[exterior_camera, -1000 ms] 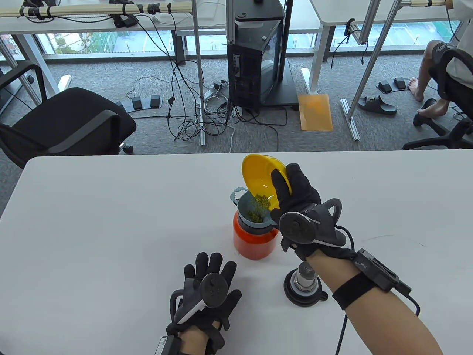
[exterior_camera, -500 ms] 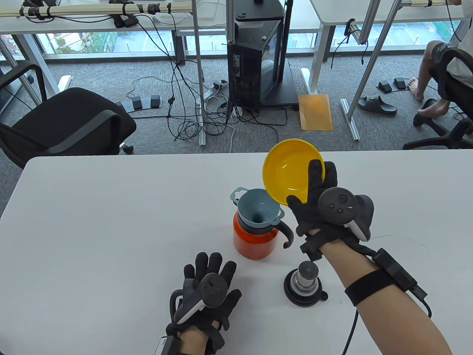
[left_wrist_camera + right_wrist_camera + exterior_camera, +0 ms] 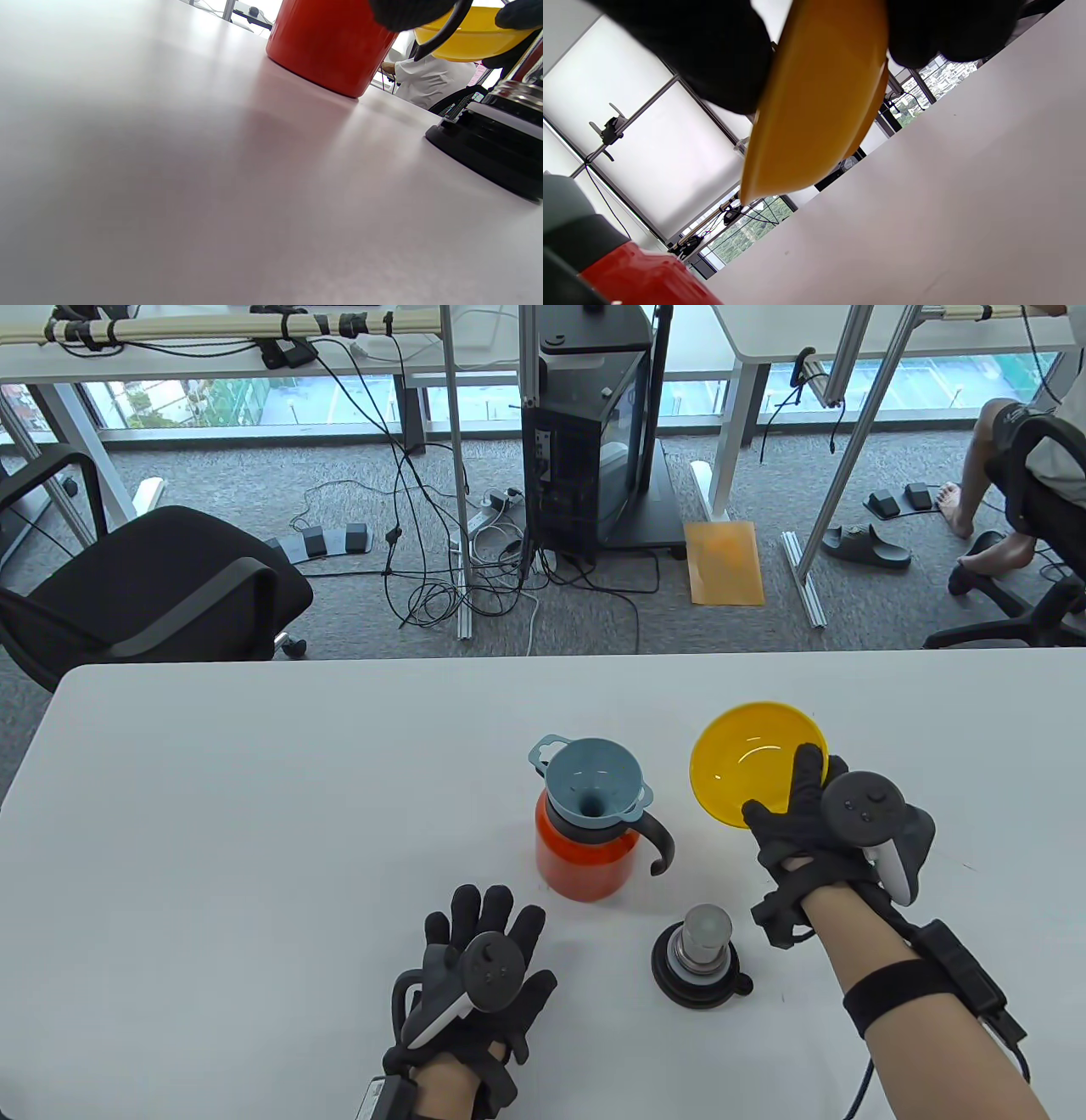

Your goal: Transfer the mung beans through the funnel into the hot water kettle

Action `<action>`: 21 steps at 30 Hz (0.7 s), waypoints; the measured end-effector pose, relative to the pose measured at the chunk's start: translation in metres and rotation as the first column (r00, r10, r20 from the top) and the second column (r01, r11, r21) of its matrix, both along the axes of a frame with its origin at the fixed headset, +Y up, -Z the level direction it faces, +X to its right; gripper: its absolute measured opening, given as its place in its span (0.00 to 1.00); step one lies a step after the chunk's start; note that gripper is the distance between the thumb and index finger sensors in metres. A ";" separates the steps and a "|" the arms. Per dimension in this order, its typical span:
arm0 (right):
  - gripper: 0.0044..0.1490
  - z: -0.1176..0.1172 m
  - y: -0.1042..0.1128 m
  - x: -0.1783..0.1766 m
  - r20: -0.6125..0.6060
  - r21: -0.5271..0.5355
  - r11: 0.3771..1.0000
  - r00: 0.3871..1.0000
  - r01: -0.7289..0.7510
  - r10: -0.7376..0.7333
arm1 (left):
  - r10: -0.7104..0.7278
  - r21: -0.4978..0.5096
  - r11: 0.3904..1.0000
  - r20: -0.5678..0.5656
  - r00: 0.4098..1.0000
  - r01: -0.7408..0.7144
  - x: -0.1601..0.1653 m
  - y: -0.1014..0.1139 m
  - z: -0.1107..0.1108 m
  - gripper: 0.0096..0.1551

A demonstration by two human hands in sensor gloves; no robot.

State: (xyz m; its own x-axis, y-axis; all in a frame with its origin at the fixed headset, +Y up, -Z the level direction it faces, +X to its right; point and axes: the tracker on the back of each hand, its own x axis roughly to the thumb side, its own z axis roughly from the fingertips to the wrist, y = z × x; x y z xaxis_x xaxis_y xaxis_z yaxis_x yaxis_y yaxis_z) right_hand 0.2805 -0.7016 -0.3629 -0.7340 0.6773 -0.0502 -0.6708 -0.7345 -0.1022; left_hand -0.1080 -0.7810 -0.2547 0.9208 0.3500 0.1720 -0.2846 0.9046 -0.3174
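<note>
A red kettle [image 3: 581,861] with a black handle stands mid-table with a blue-grey funnel [image 3: 591,787] seated in its mouth; no beans show in the funnel. My right hand [image 3: 806,819] grips the near rim of an empty yellow bowl [image 3: 747,759], held to the right of the kettle, above the table. The right wrist view shows the bowl's underside [image 3: 818,106] between my fingers and the kettle [image 3: 645,275] at lower left. My left hand [image 3: 479,971] rests flat on the table in front of the kettle, fingers spread, holding nothing. The kettle also shows in the left wrist view [image 3: 331,42].
The kettle's lid [image 3: 700,959], black with a metal stopper, stands upside down on the table between my hands; it also shows in the left wrist view [image 3: 496,140]. The white table [image 3: 254,814] spreads wide to the left. Chairs and desks stand beyond its far edge.
My right hand tipped the bowl's beans into the funnel, then swung the emptied bowl right and down, away from the kettle. The beans have drained from the funnel. My left hand has not moved.
</note>
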 end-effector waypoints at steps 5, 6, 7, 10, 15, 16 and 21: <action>0.62 0.009 -0.028 0.014 0.033 -0.069 0.998 0.999 0.004 -0.002 | -0.004 -0.001 1.000 0.001 1.000 0.004 0.001 0.000 0.000 0.47; 0.62 0.011 -0.035 0.017 0.035 -0.081 0.997 0.999 -0.002 0.005 | -0.004 -0.001 1.000 0.001 1.000 0.004 0.001 0.000 0.000 0.47; 0.61 0.012 -0.039 0.019 0.036 -0.094 0.996 0.999 -0.001 0.004 | -0.004 -0.001 1.000 0.002 1.000 0.004 0.001 0.000 0.001 0.47; 0.61 0.017 -0.052 0.024 0.044 -0.133 0.991 0.999 0.004 0.002 | -0.007 -0.002 1.000 0.004 1.000 0.007 0.002 0.000 0.001 0.47; 0.61 0.021 -0.065 0.029 0.056 -0.154 0.987 0.998 0.040 -0.032 | -0.008 -0.002 1.000 0.005 1.000 0.008 0.002 0.000 0.001 0.47; 0.61 0.021 -0.066 0.030 0.057 -0.159 0.986 0.998 0.045 -0.036 | -0.008 -0.001 1.000 0.005 1.000 0.008 0.002 0.000 0.001 0.47; 0.58 0.022 -0.074 0.035 0.056 -0.326 0.945 0.998 0.034 -0.017 | -0.009 0.000 1.000 0.004 1.000 0.009 0.002 0.000 0.001 0.47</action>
State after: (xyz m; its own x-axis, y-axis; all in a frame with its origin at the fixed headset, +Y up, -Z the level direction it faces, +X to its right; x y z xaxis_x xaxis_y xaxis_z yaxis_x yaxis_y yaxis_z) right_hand 0.3151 -0.7761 -0.3411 -0.7072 0.6356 -0.3097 -0.6899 -0.7162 0.1055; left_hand -0.1058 -0.7812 -0.2533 0.9230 0.3422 0.1758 -0.2755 0.9069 -0.3187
